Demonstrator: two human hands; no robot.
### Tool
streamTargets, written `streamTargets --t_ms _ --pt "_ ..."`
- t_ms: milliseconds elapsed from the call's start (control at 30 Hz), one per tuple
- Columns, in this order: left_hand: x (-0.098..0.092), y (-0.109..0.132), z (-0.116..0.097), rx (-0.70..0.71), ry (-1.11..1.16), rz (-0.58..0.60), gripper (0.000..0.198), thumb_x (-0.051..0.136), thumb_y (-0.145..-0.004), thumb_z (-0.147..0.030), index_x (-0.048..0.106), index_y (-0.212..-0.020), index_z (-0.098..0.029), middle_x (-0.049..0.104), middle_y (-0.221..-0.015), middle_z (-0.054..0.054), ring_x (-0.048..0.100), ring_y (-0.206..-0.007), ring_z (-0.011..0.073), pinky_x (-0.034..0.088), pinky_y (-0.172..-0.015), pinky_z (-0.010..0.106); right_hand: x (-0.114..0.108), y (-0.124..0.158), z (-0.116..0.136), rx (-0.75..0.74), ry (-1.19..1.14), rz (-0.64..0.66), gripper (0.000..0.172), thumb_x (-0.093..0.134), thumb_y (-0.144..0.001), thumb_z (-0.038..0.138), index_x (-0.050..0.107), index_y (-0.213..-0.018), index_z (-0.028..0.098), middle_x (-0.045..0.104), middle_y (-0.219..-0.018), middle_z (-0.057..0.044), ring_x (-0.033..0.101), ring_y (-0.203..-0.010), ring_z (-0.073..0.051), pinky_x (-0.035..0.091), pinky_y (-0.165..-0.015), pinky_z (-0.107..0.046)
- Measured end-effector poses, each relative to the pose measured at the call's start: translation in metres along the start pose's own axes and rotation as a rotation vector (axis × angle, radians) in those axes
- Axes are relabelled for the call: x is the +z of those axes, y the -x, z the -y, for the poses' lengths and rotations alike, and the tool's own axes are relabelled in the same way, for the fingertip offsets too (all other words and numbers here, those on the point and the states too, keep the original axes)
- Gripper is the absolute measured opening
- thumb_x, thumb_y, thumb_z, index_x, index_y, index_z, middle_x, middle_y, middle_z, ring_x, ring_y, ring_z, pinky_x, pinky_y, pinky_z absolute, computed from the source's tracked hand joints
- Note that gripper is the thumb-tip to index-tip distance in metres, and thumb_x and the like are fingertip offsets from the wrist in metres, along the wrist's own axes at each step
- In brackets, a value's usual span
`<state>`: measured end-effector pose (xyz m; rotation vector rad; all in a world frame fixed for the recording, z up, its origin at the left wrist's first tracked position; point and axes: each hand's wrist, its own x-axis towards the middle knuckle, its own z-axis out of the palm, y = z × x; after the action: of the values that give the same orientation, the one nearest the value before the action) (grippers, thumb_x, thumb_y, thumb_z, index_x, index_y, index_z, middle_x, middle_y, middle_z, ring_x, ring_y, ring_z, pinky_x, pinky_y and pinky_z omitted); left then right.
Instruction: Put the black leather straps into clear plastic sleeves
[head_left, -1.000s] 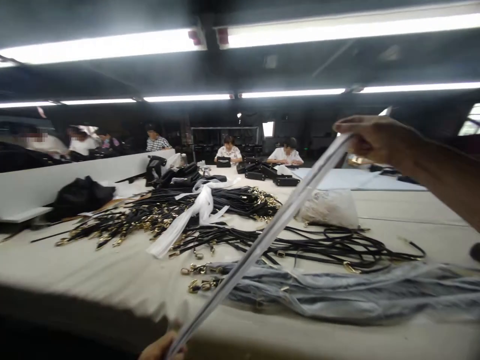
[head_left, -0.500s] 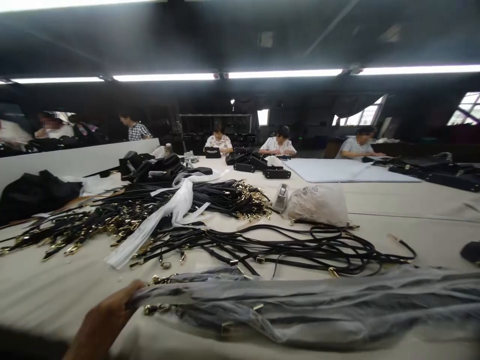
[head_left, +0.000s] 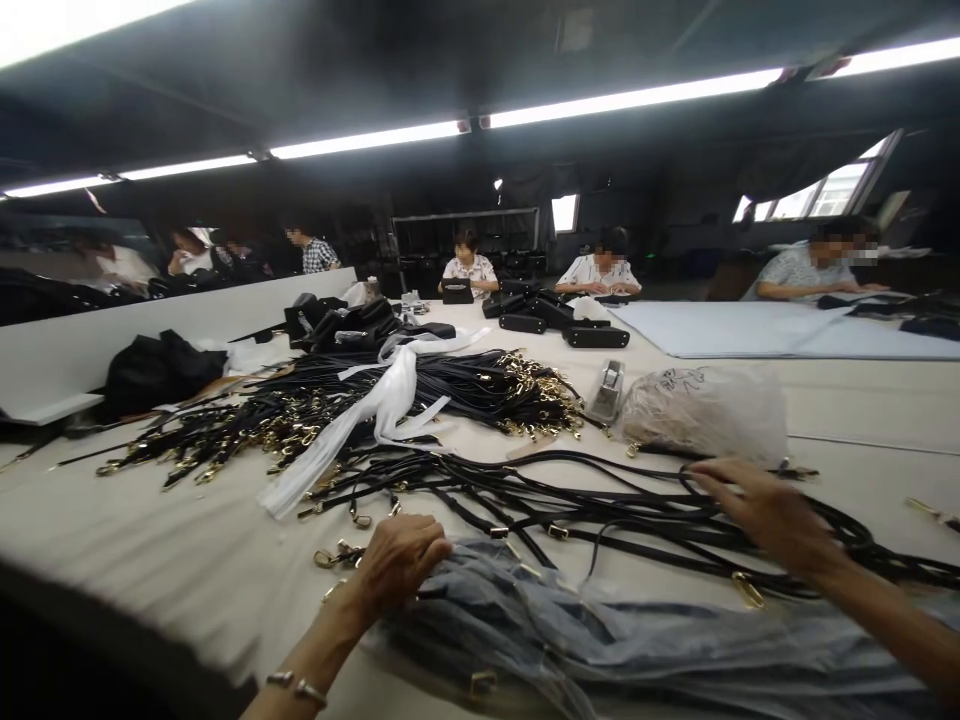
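Note:
My left hand is closed on the near end of a clear plastic cover, which lies over black straps along the front of the table. Gold clasps stick out beside that hand. My right hand is over a row of loose black straps with gold buckles. Its fingers are stretched out and slightly apart near one strap, and no firm grip shows. Behind lies a big pile of black straps with gold clasps, with a white strip of thin material across it.
A clear bag of pale bits and a tape dispenser-like object stand behind the straps. Black bags and a white panel are at the left. Several people sit working across the table, by a pale sheet.
My right hand has come into view over the loose straps. The left hand has shifted right and forward, along the plastic cover's end. The whole view has turned left.

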<state>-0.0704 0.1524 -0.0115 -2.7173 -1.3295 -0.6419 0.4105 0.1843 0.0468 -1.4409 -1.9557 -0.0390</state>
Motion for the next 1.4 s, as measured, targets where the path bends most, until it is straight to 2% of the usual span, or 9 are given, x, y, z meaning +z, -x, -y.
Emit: streamTargets --t_ms 100,233,400,500,633,833,1067,1233,1400 --pt "-0.007 -0.016 0.004 0.083 -0.064 0.027 0.036 0.044 -0.1 -0.034 0.06 -0.072 -0.019 0.064 -0.072 0.004 0.058 -0.068 0.0189 0.041 -0.067 0.03 0.085 -0.016 0.073 -0.192 -0.143 0.335 0.025 0.052 -0.097 0.035 0.073 -0.099 0.02 0.071 -0.101 -0.009 0.066 -0.095 -0.019 0.051 -0.088 -0.031" --pt "-0.006 -0.011 0.011 0.028 -0.013 0.118 0.017 0.063 -0.088 -0.021 0.062 -0.071 -0.019 0.066 -0.079 0.004 0.061 -0.079 0.0213 0.045 -0.077 0.033 0.167 -0.022 0.162 -0.293 -0.164 0.586 0.018 0.07 -0.084 0.025 0.074 -0.102 0.025 0.071 -0.1 -0.003 0.065 -0.097 -0.018 0.049 -0.089 -0.024" --pt "0.002 0.033 0.027 -0.286 0.037 0.009 0.01 0.065 -0.086 -0.013 0.066 -0.088 -0.023 0.069 -0.091 0.001 0.065 -0.086 0.0168 0.049 -0.079 0.024 0.217 -0.013 0.187 -0.168 -0.098 0.644 0.021 0.063 -0.083 0.018 0.072 -0.102 0.015 0.069 -0.105 -0.014 0.065 -0.101 -0.027 0.049 -0.091 -0.033" --pt "-0.008 0.066 0.062 -0.607 -0.013 -0.154 0.013 0.055 -0.093 -0.019 0.065 -0.087 -0.021 0.069 -0.092 0.003 0.065 -0.09 0.0186 0.049 -0.083 0.028 0.23 -0.008 0.178 -0.104 -0.129 0.631 0.025 0.054 -0.09 0.029 0.071 -0.106 0.018 0.069 -0.107 -0.011 0.065 -0.101 -0.024 0.049 -0.092 -0.032" --pt "-0.038 0.108 0.139 -1.053 -0.098 -0.315 0.016 0.052 -0.094 -0.023 0.064 -0.084 -0.019 0.067 -0.09 0.006 0.066 -0.086 0.0225 0.05 -0.079 0.032 0.241 0.001 0.166 -0.035 -0.161 0.573 0.034 0.045 -0.094 0.041 0.07 -0.105 0.021 0.068 -0.107 -0.009 0.065 -0.1 -0.024 0.05 -0.091 -0.034" --pt "-0.056 0.128 0.219 -1.361 -0.01 -0.289 0.017 0.064 -0.093 -0.031 0.064 -0.098 -0.015 0.067 -0.101 0.005 0.065 -0.09 0.0204 0.053 -0.081 0.039 0.257 0.013 0.158 -0.054 -0.232 0.389 0.032 0.05 -0.091 0.048 0.072 -0.094 0.025 0.07 -0.095 -0.006 0.068 -0.09 -0.024 0.053 -0.082 -0.034" --pt "-0.05 0.125 0.234 -1.391 0.301 -0.332 0.021 0.064 -0.094 -0.034 0.066 -0.101 -0.015 0.068 -0.101 0.005 0.066 -0.088 0.0199 0.056 -0.08 0.039 0.258 0.018 0.156 -0.091 -0.136 0.344 0.033 0.046 -0.094 0.049 0.071 -0.098 0.028 0.071 -0.1 -0.006 0.069 -0.092 -0.025 0.056 -0.081 -0.035" --pt "-0.066 0.133 0.229 -1.263 0.619 -0.725 0.02 0.063 -0.093 -0.033 0.065 -0.092 -0.013 0.068 -0.1 0.004 0.065 -0.085 0.0185 0.056 -0.074 0.034 0.244 0.0 0.177 -0.031 0.027 0.6 0.041 0.045 -0.096 0.044 0.065 -0.127 0.027 0.064 -0.131 -0.009 0.057 -0.126 -0.03 0.047 -0.103 -0.043" --pt "-0.106 0.158 0.19 -1.013 0.967 -1.107 0.023 0.058 -0.087 -0.032 0.053 -0.069 -0.018 0.068 -0.088 0.004 0.053 -0.061 0.0101 0.049 -0.056 0.023 0.24 -0.033 0.216 0.051 0.056 0.743 0.034 0.054 -0.09 0.036 0.067 -0.118 0.02 0.07 -0.117 -0.013 0.065 -0.109 -0.034 0.048 -0.091 -0.045"
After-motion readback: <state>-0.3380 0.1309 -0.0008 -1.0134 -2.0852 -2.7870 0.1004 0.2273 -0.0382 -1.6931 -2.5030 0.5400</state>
